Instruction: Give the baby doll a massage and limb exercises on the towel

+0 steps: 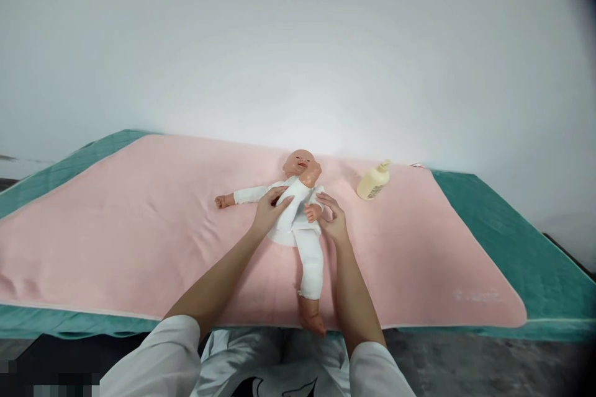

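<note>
A baby doll (310, 254) in white cloth lies on its back, head away from me. One of its legs (291, 201) is folded up over the body, with the bare foot beside the face; the other stretches toward me. My left hand (270, 208) is closed around the folded leg, thumb on top and fingers on the outer side. At the doll's other side, my right hand (334, 218) curls against its bent arm and flank, fingertips by the sleeve. Part of that thumb is hidden. The doll's other arm (249, 195) reaches out to the left.
A pale yellow pump bottle (372, 183) stands right of the doll. Beneath them a pink mat (139, 217) covers most of a green padded bed (507, 242). A white wall (298, 43) rises behind its far edge. My legs (274, 363) are at the near edge.
</note>
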`<state>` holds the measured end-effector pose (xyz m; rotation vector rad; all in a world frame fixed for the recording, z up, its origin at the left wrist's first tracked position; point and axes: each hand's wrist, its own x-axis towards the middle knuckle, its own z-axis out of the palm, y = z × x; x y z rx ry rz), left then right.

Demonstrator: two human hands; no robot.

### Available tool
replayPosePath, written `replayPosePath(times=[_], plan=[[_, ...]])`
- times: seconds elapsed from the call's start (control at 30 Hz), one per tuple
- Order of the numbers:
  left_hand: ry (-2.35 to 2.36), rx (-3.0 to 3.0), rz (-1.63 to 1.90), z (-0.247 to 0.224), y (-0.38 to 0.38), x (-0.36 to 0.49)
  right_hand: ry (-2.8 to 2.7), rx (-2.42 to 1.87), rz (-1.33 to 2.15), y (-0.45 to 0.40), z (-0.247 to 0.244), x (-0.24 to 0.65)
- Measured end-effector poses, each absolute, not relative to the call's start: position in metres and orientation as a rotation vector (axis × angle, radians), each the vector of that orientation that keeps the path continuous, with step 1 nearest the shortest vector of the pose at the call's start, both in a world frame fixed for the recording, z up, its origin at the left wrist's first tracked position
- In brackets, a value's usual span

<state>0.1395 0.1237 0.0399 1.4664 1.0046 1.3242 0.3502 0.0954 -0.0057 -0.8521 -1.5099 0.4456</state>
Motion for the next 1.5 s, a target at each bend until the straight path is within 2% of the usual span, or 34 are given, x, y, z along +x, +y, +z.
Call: replayPosePath(times=[0.23,0.5,1.5], plan=[[1.198,1.611,1.217,0.033,0.135,0.136,-1.615,-0.913,0.469,0.090,0.000,0.346],[1.199,1.632,1.243,0.035,0.135,0.136,-1.663,-0.912,0.466,0.090,-0.002,0.348],[0.921,1.436,1.246,0.028,0.127,0.122,-1.540,-0.900,0.451,0.089,-0.003,0.348]])
